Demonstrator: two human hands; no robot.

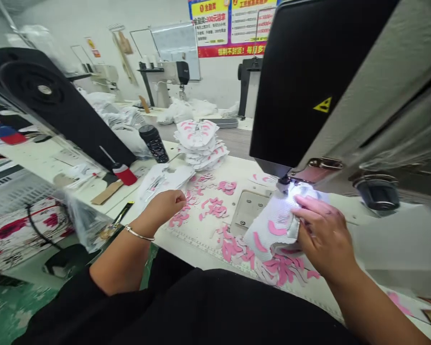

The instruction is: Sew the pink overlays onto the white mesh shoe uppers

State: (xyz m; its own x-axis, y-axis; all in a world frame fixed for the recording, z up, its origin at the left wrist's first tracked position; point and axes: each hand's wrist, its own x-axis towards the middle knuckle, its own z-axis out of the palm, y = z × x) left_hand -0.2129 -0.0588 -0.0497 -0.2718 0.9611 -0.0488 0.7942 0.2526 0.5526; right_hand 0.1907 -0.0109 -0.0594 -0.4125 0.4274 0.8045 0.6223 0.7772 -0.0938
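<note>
My right hand [319, 230] grips a white mesh shoe upper [262, 225] with pink curved patches, thumb below and fingers on top. The upper lies under the lit needle area of a sewing machine [283, 184]. My left hand [167, 206], with a bracelet at its wrist, is closed above the table at the edge of scattered pink curved pieces [215, 207]. Whatever its fingers hold, if anything, is hidden. More pink pieces [283, 268] lie beneath and in front of the upper. Just beyond my left hand are flat white pieces [165, 179].
A stack of white uppers with pink patches [197, 139] stands at the back, beside a black patterned tumbler [153, 143]. A red-and-white bottle with a thin spout [125, 174] and a black machine part [57, 100] are left. The machine's head [309, 86] overhangs the right.
</note>
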